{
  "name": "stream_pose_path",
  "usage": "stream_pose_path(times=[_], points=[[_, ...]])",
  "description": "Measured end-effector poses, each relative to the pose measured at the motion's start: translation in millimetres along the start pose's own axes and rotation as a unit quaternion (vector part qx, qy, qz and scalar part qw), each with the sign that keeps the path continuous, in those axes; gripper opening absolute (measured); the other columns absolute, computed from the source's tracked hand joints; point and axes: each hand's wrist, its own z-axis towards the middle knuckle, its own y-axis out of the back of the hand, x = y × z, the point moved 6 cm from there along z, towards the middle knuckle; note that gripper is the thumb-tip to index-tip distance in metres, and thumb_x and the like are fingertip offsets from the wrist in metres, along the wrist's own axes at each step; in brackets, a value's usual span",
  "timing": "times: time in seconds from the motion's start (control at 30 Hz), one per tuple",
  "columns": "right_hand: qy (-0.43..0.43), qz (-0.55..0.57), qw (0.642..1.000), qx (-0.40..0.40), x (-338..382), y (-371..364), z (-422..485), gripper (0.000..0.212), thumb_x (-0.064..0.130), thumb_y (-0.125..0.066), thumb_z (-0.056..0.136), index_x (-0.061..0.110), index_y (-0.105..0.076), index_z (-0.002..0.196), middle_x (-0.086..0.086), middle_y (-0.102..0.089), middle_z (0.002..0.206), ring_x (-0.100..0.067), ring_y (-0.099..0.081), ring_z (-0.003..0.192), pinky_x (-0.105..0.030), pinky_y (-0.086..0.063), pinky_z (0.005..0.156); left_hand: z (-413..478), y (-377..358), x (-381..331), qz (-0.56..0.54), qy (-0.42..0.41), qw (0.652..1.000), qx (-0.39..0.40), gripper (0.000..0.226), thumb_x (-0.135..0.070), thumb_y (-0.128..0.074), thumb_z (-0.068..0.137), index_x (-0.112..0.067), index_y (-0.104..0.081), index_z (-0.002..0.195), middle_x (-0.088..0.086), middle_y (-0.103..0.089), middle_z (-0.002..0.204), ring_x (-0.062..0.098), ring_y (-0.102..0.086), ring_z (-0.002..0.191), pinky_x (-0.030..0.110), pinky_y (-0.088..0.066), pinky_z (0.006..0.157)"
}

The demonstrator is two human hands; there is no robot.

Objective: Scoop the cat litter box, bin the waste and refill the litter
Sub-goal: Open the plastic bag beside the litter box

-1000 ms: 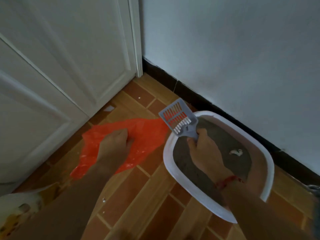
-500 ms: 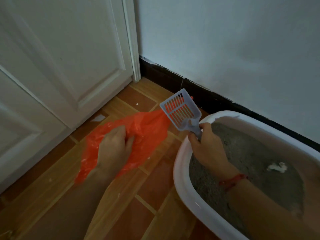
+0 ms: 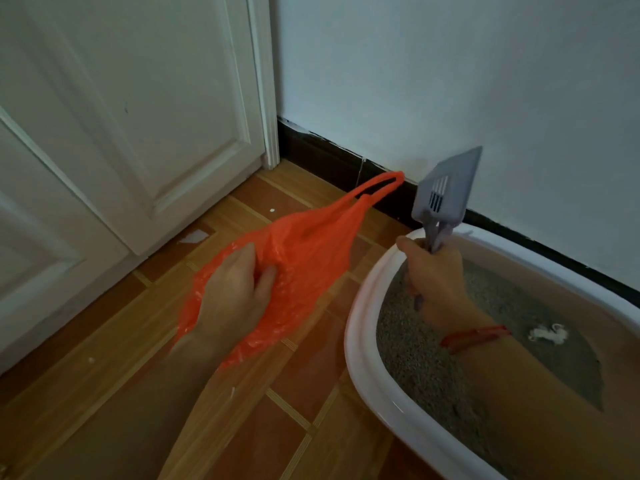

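Note:
A white litter box (image 3: pixel 362 344) with grey litter (image 3: pixel 408 344) sits on the floor at the right, against the wall. A white clump (image 3: pixel 549 335) lies on the litter. My right hand (image 3: pixel 434 277) grips the handle of a grey slotted scoop (image 3: pixel 446 188), held upright above the box's far-left rim. Nothing shows in the scoop. My left hand (image 3: pixel 235 294) clutches an orange plastic bag (image 3: pixel 311 251), lifted off the floor to the left of the box, one handle loop stretched toward the scoop.
A white panelled door (image 3: pixel 121 133) fills the left side. A pale wall (image 3: pixel 450 81) with a dark skirting board (image 3: pixel 332 155) runs behind the box. Small white scraps (image 3: pixel 192 237) lie on the brown tile and wood floor (image 3: pixel 121 358).
My left hand has lifted the orange bag off the floor, its handle now stretched up. My right hand has turned the scoop upright above the box rim. The view moved closer.

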Motion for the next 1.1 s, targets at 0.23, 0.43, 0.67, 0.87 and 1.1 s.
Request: stream_pose_path(times=[0.23, 0.43, 0.67, 0.87, 1.1], points=[[-0.05, 0.134, 0.972, 0.186, -6.5, -40.8, -10.9, 0.032, 0.004, -0.062, 0.088, 0.012, -0.043, 0.064, -0.011, -0.038, 0.05, -0.012, -0.025, 0.036, -0.022, -0.024, 0.038, -3.6, -0.6, -30.3, -0.131, 0.003, 0.988, 0.08, 0.014, -0.028, -0.05, 0.1, -0.04, -0.054, 0.095, -0.014, -0.062, 0.082, 0.005, -0.061, 0.078, 0.021, -0.045, 0.062], [-0.013, 0.12, 0.949, 0.29, -0.1, -71.5, -28.0, 0.039, 0.032, -0.085, 0.07, 0.005, -0.064, 0.09, -0.008, -0.049, 0.06, -0.019, -0.038, 0.045, -0.028, -0.032, 0.045, -11.9, -2.1, -39.0, -0.155, -0.013, 0.974, 0.164, 0.028, 0.001, -0.052, 0.089, -0.024, -0.062, 0.088, -0.006, -0.066, 0.082, 0.013, -0.063, 0.071, 0.025, -0.05, 0.063], [-0.011, 0.034, 0.985, 0.17, -0.3, -67.1, -22.8, 0.026, 0.008, -0.056, 0.095, 0.02, -0.051, 0.072, 0.001, -0.051, 0.066, -0.008, -0.047, 0.044, -0.024, -0.04, 0.04, -14.1, -3.2, -26.5, -0.089, 0.06, 0.977, 0.185, 0.036, 0.009, -0.05, 0.085, -0.024, -0.061, 0.094, -0.007, -0.067, 0.086, 0.005, -0.064, 0.078, 0.028, -0.05, 0.064], [-0.011, 0.012, 0.998, 0.056, 5.1, -21.1, -4.6, 0.021, 0.012, -0.06, 0.086, 0.018, -0.051, 0.068, -0.006, -0.053, 0.065, -0.014, -0.046, 0.049, -0.025, -0.041, 0.044, -10.1, 33.2, 7.7, -0.02, 0.165, 0.985, 0.053, 0.03, 0.009, -0.047, 0.09, -0.019, -0.058, 0.086, -0.005, -0.062, 0.078, 0.01, -0.062, 0.071, 0.02, -0.041, 0.056], [-0.012, -0.032, 0.996, 0.078, -0.1, -11.7, -9.9, 0.026, 0.015, -0.067, 0.085, 0.013, -0.049, 0.067, -0.003, -0.046, 0.057, -0.013, -0.038, 0.041, -0.019, -0.03, 0.033, -9.9, 32.5, 5.6, 0.022, 0.149, 0.984, 0.093, 0.064, 0.006, -0.063, 0.076, -0.013, -0.044, 0.134, 0.004, -0.052, 0.125, 0.023, -0.051, 0.12, 0.031, -0.048, 0.09]])
